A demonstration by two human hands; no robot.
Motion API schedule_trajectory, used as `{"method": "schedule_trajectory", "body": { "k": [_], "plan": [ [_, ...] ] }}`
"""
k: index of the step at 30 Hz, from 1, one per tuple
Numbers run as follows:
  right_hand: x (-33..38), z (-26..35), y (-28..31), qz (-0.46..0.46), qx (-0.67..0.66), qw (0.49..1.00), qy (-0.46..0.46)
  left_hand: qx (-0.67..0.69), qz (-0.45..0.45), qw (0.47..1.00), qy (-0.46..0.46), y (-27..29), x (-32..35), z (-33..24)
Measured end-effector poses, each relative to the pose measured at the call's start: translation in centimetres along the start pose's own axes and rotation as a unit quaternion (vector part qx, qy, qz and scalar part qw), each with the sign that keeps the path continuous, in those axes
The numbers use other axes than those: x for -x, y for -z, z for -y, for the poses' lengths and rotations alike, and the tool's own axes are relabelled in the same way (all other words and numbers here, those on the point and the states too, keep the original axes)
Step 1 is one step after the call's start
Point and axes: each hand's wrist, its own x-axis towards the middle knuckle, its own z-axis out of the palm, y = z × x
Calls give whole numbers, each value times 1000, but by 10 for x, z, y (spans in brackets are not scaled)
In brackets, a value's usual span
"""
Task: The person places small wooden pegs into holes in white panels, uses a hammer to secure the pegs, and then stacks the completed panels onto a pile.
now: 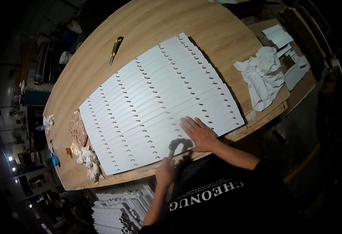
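Observation:
White boards lie edge to edge on a large wooden table, with several rows of small wooden dowels standing up from them. My left hand is closed round the handle of a hammer at the near edge of the boards. The hammer's grey head is slightly blurred over the boards, and a shadow falls beside it. To its right, my right hand lies flat on the boards with its fingers stretched out, close to the nearest dowels.
A yellow and black utility knife lies beyond the boards. Loose dowels are heaped at left, near crumpled white cloths. On the right are a white cloth and white board pieces. White strips are stacked below the table.

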Motion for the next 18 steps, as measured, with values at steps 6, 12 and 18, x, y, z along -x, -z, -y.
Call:
{"method": "schedule_trajectory", "body": {
  "k": [6, 12, 18],
  "plan": [
    [2, 0, 5, 32, 29, 999, -12, 95, -76, 989, -80, 9, 32, 9],
    [5, -5, -13, -10, 102, 995, -1, -1, 45, 999, -19, 8, 18, -4],
    [1, 4, 0, 25, 46, 999, -12, 27, -40, 995, -85, -5, 23, 7]
  ]
}}
